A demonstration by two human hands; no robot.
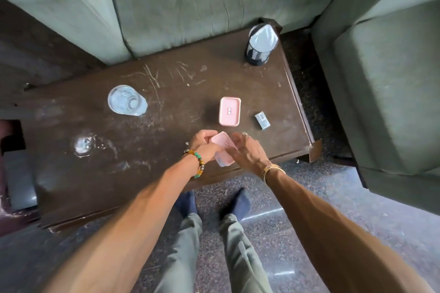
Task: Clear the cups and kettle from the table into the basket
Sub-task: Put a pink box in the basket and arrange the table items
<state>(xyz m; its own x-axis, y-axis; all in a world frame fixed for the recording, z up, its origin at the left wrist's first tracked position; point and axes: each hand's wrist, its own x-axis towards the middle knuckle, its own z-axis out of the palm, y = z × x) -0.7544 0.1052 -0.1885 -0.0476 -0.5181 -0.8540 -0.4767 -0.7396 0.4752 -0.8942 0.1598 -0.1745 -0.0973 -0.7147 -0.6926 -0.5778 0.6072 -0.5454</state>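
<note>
A small pink lidded box (222,150) sits near the front edge of the dark brown table (100,173). My left hand (205,145) grips its left side with curled fingers. My right hand (247,153) lies over its right side, fingers spread and fairly straight. A second pink box (229,111) stands just behind, untouched. A clear glass (126,100) stands at the table's left middle. A black mesh basket (260,45) with a white liner stands at the far right corner. No kettle is in view.
A small grey box (262,120) lies right of the pink boxes. Green sofas (190,0) border the table behind and at the right (385,74). My legs and feet (214,204) stand at the table's front edge on speckled floor.
</note>
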